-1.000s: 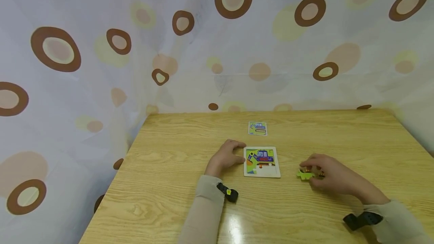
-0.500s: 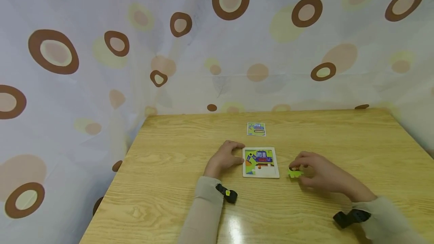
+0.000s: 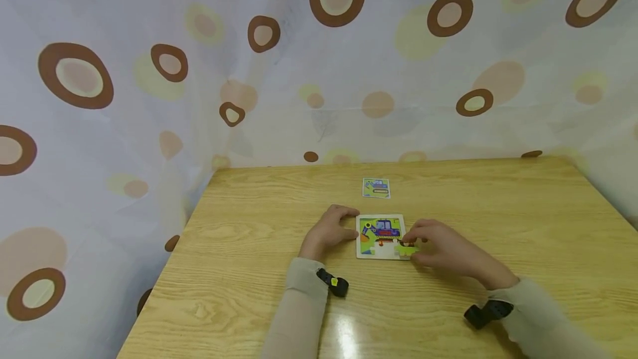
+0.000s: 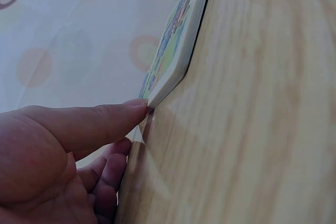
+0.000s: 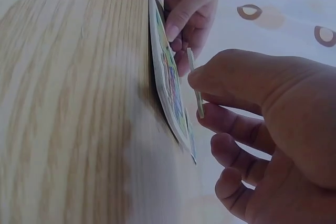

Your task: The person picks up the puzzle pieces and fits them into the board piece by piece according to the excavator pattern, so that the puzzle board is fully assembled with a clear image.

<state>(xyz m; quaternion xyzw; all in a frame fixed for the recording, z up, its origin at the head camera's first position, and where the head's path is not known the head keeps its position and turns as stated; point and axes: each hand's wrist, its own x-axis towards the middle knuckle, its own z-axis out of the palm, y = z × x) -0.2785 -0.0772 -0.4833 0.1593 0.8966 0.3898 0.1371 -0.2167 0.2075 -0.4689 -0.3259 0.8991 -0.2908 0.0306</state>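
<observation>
A jigsaw puzzle board (image 3: 365, 255) with a white rim and a blue excavator picture lies flat on the table. My left hand (image 3: 326, 232) rests thumb and fingertips against its left edge; in the left wrist view, the straight thumb (image 4: 105, 119) touches the board's corner. My right hand (image 3: 443, 248) pinches a green puzzle piece (image 3: 406, 250) between thumb and fingers, over the board's lower right part. Seen from the right wrist, that thin piece (image 5: 195, 90) is held edge-on, apart from the board (image 5: 163, 85). A pale gap shows in the board's lower middle.
A small card (image 3: 376, 188) with a similar excavator picture lies behind the board. The wooden table (image 3: 239, 270) reaches back to a hanging sheet (image 3: 279, 87) with brown and yellow spots. Black straps (image 3: 335, 282) circle both wrists.
My right hand has moved left with the green puzzle piece, from the table at the right to over the board. My left hand has stayed at the board's left edge.
</observation>
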